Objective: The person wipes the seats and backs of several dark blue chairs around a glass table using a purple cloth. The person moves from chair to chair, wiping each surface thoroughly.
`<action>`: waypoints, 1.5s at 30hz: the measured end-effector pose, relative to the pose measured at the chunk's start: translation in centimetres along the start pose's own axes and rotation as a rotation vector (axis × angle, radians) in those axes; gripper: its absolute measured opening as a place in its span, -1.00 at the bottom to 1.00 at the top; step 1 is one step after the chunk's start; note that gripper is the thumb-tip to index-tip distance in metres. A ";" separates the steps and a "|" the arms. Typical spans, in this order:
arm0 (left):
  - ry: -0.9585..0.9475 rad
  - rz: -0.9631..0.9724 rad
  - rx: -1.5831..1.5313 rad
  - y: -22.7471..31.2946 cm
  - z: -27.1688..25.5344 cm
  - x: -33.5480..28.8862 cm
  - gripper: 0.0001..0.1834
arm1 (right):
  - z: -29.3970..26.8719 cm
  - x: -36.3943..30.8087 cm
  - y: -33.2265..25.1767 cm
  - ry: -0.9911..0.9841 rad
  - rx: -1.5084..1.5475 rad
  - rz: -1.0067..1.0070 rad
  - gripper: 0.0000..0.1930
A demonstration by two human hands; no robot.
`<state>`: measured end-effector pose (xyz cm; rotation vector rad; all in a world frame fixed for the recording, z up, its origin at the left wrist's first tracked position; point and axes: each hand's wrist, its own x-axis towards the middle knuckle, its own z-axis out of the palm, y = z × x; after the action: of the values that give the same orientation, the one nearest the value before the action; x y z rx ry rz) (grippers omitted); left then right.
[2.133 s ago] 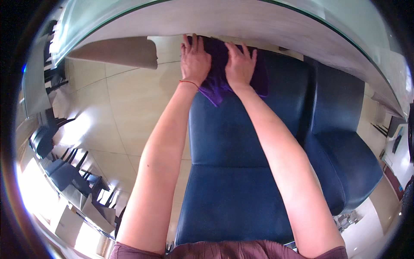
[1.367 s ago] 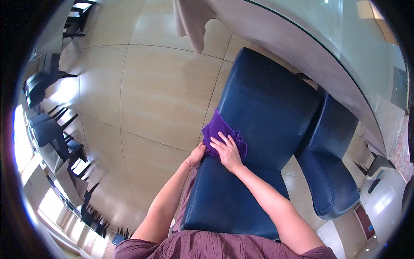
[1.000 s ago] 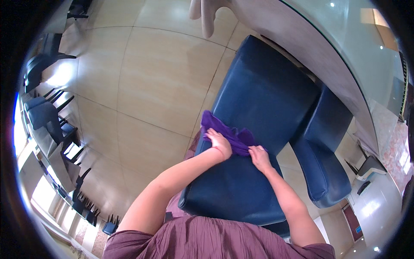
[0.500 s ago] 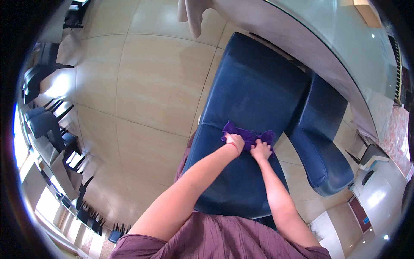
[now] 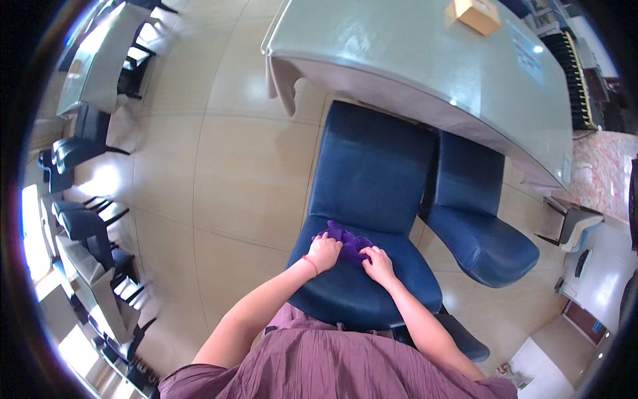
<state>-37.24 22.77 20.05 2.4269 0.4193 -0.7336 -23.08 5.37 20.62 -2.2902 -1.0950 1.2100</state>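
Observation:
A crumpled purple cloth (image 5: 350, 243) lies on the seat of a dark blue padded chair (image 5: 375, 169), close to where the seat meets the backrest. My left hand (image 5: 324, 254) is closed on the cloth's left side, its fingers bent over it. On the right edge of the cloth, my right hand (image 5: 379, 265) pinches it with curled fingers. Both hands rest low over the seat, and the cloth is bunched between them. Part of it is hidden under my left fingers.
Beside this chair stands a second blue chair (image 5: 482, 243). A glass-topped table (image 5: 399, 50) with a draped cloth is beyond both, with a tissue-box-like box (image 5: 476, 16) on it. Dark chairs (image 5: 83, 223) and tables line the left. Tiled floor (image 5: 246, 179) lies between.
My view has shifted, showing more of the table. My hands and the cloth have moved left across the seat, and the cloth is bunched more tightly.

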 end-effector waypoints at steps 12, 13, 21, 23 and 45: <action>0.525 0.352 -0.156 6.8 -7.1 -6.2 -0.74 | -7.7 -6.2 -2.9 0.394 -0.159 -0.161 -0.81; 0.475 0.330 -0.145 7.0 -7.3 -6.9 -0.66 | -8.1 -6.9 -3.2 0.450 -0.177 -0.186 -0.80; 0.631 0.405 0.057 5.4 -8.8 -5.1 -0.52 | -8.3 -8.7 -5.5 0.803 -0.242 -0.231 -0.78; 0.645 0.411 0.072 5.0 -9.6 -4.0 -0.52 | -8.2 -8.3 -5.5 0.843 -0.249 -0.216 -0.74; 0.713 0.431 0.151 2.5 -11.2 -1.2 -0.54 | -10.7 -3.5 -4.5 0.956 -0.208 -0.399 -0.78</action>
<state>-32.53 27.34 29.47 2.7324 0.0858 0.3121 -17.76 6.33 31.44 -2.1855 -1.1886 -0.1816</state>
